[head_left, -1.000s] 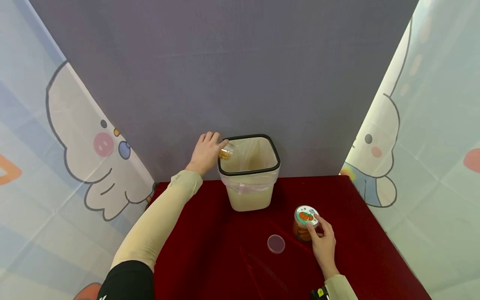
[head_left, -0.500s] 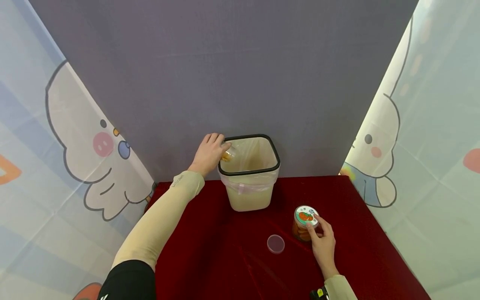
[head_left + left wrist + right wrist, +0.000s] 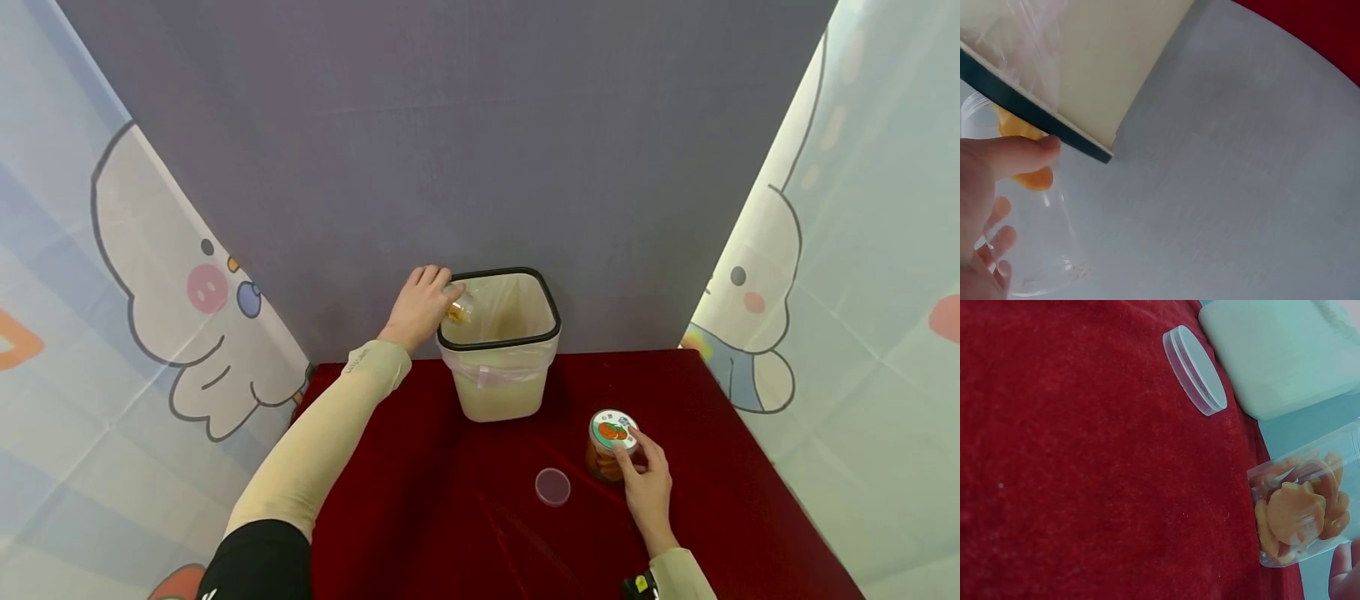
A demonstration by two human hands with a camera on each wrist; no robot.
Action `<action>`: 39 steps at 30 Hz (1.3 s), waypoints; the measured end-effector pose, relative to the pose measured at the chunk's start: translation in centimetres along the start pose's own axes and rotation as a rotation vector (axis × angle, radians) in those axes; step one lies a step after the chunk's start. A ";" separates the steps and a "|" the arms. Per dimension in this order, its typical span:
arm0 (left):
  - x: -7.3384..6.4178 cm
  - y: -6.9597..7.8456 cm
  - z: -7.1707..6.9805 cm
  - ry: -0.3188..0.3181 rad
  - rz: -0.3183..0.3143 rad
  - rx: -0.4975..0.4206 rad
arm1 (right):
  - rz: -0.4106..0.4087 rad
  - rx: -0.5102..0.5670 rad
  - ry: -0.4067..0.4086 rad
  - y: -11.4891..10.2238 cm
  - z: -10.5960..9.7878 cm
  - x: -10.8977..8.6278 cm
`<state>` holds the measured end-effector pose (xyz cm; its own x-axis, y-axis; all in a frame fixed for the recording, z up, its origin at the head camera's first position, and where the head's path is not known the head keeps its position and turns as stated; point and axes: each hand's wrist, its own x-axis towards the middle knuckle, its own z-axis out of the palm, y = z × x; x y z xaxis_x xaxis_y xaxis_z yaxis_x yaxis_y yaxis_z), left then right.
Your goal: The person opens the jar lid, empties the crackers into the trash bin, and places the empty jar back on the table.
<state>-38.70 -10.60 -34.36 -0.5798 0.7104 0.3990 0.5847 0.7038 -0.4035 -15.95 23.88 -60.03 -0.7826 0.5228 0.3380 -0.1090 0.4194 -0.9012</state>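
Note:
My left hand [image 3: 416, 310] grips a clear plastic jar [image 3: 1041, 244] tipped over the left rim of the bin [image 3: 501, 398]. Several orange-yellow pieces [image 3: 1036, 178] show inside it, towards its mouth, in the left wrist view. The thumb [image 3: 1016, 153] lies along the jar near the bin's dark rim. At the right, my right hand [image 3: 648, 496] holds the upper edge of a second jar [image 3: 602, 465], thumb and forefinger at its printed white and green lid. This jar stands upright, with orange-brown slices [image 3: 1297, 509] visible through its wall.
A loose clear round lid [image 3: 552, 487] lies on the red cloth [image 3: 435, 500] between the bin and my right hand. The bin has a black rim and a thin plastic liner [image 3: 491, 377]. A grey curtain [image 3: 480, 150] hangs right behind it.
My left hand has shifted slightly right, and its jar reaches further over the bin's opening. My right hand and the second jar have stayed in place.

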 end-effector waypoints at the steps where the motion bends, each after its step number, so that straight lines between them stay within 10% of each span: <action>1: 0.0 0.0 0.0 -0.004 -0.010 0.002 | 0.001 -0.002 -0.001 0.0 0.0 0.0; 24: -0.3 -0.2 0.2 0.014 -0.106 -0.068 | -0.001 -0.004 -0.018 0.4 -0.2 0.0; 39: -1.0 -1.0 0.1 -0.035 -0.456 -0.600 | -0.010 0.008 -0.007 0.2 -0.1 0.1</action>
<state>-38.75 -12.08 -34.43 -0.8501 0.3551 0.3889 0.4855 0.8146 0.3175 -15.98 24.08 -60.14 -0.7856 0.5138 0.3447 -0.1212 0.4186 -0.9001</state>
